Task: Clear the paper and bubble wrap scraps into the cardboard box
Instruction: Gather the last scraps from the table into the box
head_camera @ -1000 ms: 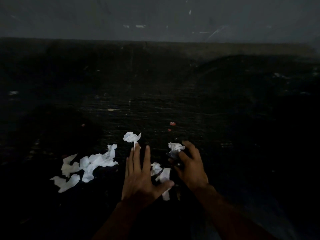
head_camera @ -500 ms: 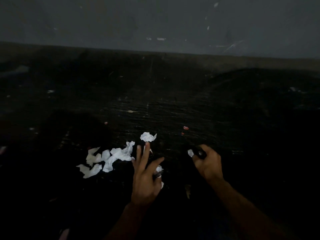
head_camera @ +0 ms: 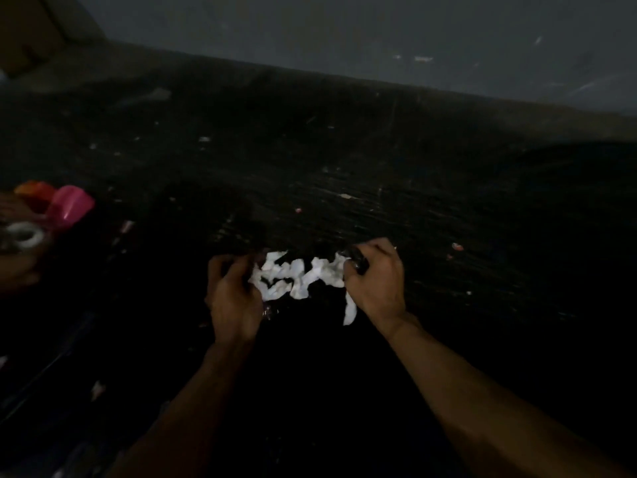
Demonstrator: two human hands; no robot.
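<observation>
Dark surface fills most of the view, with a grey wall behind it. Far top left there is a dim brown shape, likely the box, well apart from my hands; too dark to be sure.

Both my arms reach in from below. My left hand has its fingers curled into the left edge of the scraps and grips paper there. My right hand is clenched on the right edge, holding paper plus a small dark thing I can't identify. One strip hangs below that fist.

The scraps are white crumpled paper, bunched in one heap on the surface between my hands and touching both. Whether there is bubble wrap in the heap I can't tell.

At the left edge are a pink cup and a tape roll, not part of the job. Small specks are scattered on the right.

Step, as I judge it: gathering, with the heap squeezed together and not yet lifted. Next: close both hands under the heap, lift it as one wad, and carry it up-left to the box. Risk: the hanging strip and loose bits may drop on the way.
</observation>
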